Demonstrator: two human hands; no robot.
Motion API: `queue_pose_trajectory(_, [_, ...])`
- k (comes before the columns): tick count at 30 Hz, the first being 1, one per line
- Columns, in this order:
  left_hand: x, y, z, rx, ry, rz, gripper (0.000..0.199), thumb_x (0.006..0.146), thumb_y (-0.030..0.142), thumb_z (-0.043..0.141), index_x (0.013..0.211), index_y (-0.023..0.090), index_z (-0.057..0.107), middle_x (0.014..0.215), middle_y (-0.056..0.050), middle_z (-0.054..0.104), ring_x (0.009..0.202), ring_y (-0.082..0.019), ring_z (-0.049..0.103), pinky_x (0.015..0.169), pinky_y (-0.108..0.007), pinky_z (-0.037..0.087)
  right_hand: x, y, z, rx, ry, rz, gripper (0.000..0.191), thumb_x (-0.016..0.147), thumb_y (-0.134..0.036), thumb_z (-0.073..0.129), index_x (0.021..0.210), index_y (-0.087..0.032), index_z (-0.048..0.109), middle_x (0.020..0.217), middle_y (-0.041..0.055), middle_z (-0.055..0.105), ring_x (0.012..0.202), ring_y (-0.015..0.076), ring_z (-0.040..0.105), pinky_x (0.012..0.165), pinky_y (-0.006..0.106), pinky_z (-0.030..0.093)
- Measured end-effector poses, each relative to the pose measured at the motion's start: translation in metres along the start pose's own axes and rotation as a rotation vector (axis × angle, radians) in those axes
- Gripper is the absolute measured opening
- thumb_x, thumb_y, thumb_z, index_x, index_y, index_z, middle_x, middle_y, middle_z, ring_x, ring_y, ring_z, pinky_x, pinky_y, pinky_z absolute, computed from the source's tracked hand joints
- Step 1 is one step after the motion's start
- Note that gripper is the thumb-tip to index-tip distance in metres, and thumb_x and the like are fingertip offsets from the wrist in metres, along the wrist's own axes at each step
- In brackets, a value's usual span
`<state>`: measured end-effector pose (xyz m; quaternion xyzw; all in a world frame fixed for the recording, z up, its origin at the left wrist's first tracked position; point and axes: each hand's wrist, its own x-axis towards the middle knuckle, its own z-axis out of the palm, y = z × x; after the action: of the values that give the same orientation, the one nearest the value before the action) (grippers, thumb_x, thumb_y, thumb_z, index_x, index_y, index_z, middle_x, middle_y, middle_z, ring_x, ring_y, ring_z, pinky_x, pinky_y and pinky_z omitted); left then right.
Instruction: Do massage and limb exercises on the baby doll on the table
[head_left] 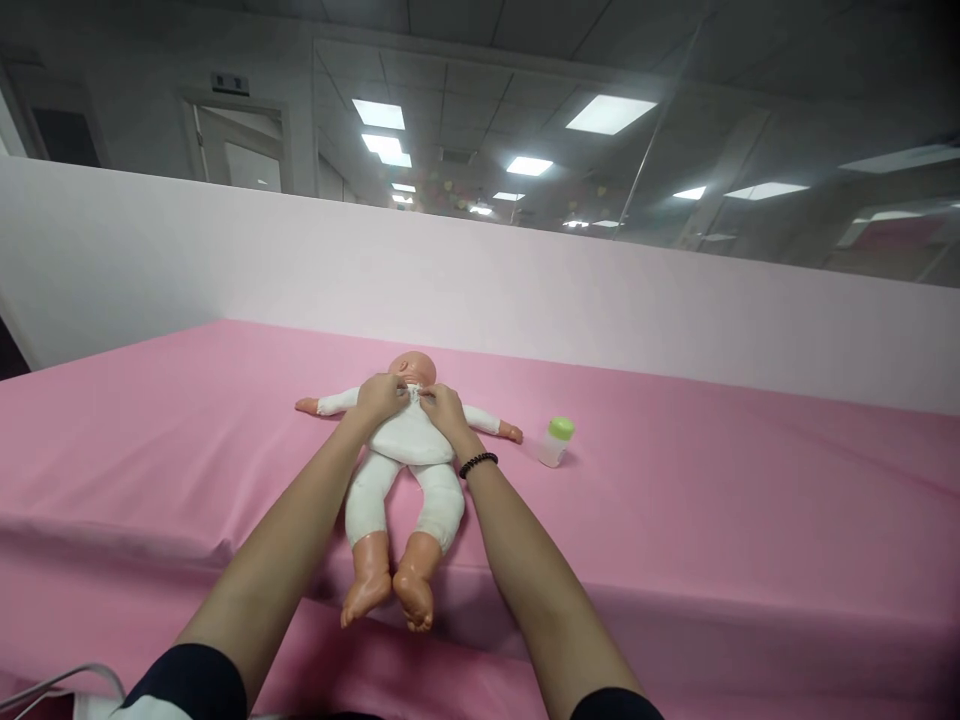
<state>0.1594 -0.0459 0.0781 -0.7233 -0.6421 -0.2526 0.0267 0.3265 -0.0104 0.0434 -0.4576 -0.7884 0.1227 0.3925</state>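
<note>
A baby doll [414, 440] with a white cloth body and plastic head, hands and feet lies on its back, arms spread and feet toward me. At its neck, my left hand [381, 397] has its fingers closed at the edge of the white gathered collar [414, 394]. On the collar's other side, my right hand [444, 408] pinches with thumb and fingers; a dark beaded bracelet [478, 463] circles that wrist. The fingertips are small in view and partly hidden. Right of the doll's outstretched hand stands a small translucent bottle [553, 453] with a green lid, touched by neither hand.
Pink sheeting [712, 500] covers the table, whose front edge drops off beneath the doll's feet. A low white wall [525, 290] runs along the back, with glass above it. A pale cable [82, 672] shows at the lower left.
</note>
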Motion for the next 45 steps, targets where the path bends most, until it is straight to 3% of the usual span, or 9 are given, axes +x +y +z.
queue_pose_trajectory(6, [0.009,0.008,0.006,0.146,-0.083,0.052,0.027,0.092,0.025,0.054,0.095,0.020,0.081,0.107,-0.014,0.078,0.103,-0.030,0.072,0.086,-0.035,0.051,0.002,-0.004,0.003,-0.185,-0.057,-0.020,0.019,0.095,-0.012,0.060,0.102,-0.015,0.076,0.113,0.0126,0.077,0.107,0.0239,0.069,0.096,0.031,0.048])
queue_pose_trajectory(11, [0.000,-0.003,0.011,0.137,0.001,0.094,0.031,0.096,0.024,0.049,0.093,0.019,0.079,0.103,-0.013,0.078,0.100,-0.027,0.071,0.087,-0.035,0.051,0.004,-0.017,-0.002,-0.303,-0.097,-0.033,0.024,0.100,-0.013,0.050,0.099,-0.013,0.075,0.109,0.0156,0.075,0.100,0.0231,0.067,0.087,0.030,0.045])
queue_pose_trajectory(15, [-0.008,-0.010,0.005,0.038,0.059,0.188,0.028,0.094,0.027,0.053,0.098,0.022,0.080,0.110,-0.009,0.078,0.107,-0.026,0.069,0.090,-0.033,0.052,-0.004,-0.027,-0.012,-0.227,-0.088,-0.078,0.022,0.098,-0.013,0.053,0.096,-0.014,0.075,0.102,0.0117,0.076,0.093,0.0206,0.066,0.083,0.029,0.044])
queue_pose_trajectory(19, [-0.016,-0.007,-0.010,-0.105,-0.067,0.174,0.023,0.088,0.033,0.060,0.098,0.025,0.080,0.105,-0.004,0.080,0.097,-0.024,0.072,0.082,-0.031,0.052,-0.013,-0.035,-0.017,-0.120,-0.147,-0.082,0.017,0.092,-0.012,0.059,0.088,-0.017,0.075,0.091,0.0077,0.077,0.084,0.0193,0.067,0.072,0.028,0.042])
queue_pose_trajectory(23, [-0.019,-0.002,-0.016,-0.070,-0.161,0.123,0.023,0.086,0.033,0.060,0.097,0.024,0.078,0.099,-0.004,0.079,0.090,-0.025,0.071,0.072,-0.032,0.048,-0.014,-0.035,-0.012,-0.101,-0.190,-0.054,0.019,0.091,-0.009,0.058,0.082,-0.016,0.073,0.086,0.0068,0.076,0.079,0.0174,0.065,0.068,0.027,0.039])
queue_pose_trajectory(28, [-0.017,-0.001,-0.012,0.008,-0.161,0.168,0.023,0.088,0.029,0.054,0.088,0.022,0.076,0.090,-0.007,0.077,0.084,-0.025,0.069,0.068,-0.034,0.042,-0.011,-0.033,-0.009,-0.077,-0.183,-0.050,0.020,0.092,-0.010,0.055,0.077,-0.017,0.067,0.085,0.0056,0.074,0.078,0.0161,0.062,0.070,0.026,0.039])
queue_pose_trajectory(33, [-0.021,-0.001,-0.021,-0.078,-0.109,0.215,0.015,0.084,0.030,0.058,0.082,0.021,0.070,0.085,-0.005,0.074,0.078,-0.023,0.067,0.065,-0.032,0.041,-0.014,-0.037,-0.028,0.009,-0.222,-0.018,0.009,0.085,-0.015,0.062,0.078,-0.020,0.058,0.080,0.0010,0.067,0.073,0.0152,0.056,0.067,0.026,0.038])
queue_pose_trajectory(40, [-0.021,-0.008,-0.024,-0.239,-0.320,0.208,0.011,0.078,0.030,0.060,0.081,0.022,0.068,0.080,-0.001,0.071,0.074,-0.020,0.063,0.066,-0.031,0.043,-0.020,-0.042,-0.037,0.002,-0.372,0.018,0.012,0.085,-0.019,0.063,0.077,-0.020,0.055,0.074,-0.0006,0.060,0.069,0.0134,0.047,0.062,0.026,0.033])
queue_pose_trajectory(45, [-0.020,-0.010,-0.021,-0.278,-0.312,0.163,0.013,0.075,0.029,0.058,0.079,0.022,0.068,0.078,-0.002,0.069,0.075,-0.020,0.061,0.067,-0.032,0.044,-0.022,-0.044,-0.034,0.015,-0.338,-0.021,0.015,0.085,-0.017,0.061,0.072,-0.020,0.053,0.070,-0.0016,0.057,0.068,0.0127,0.047,0.062,0.026,0.033])
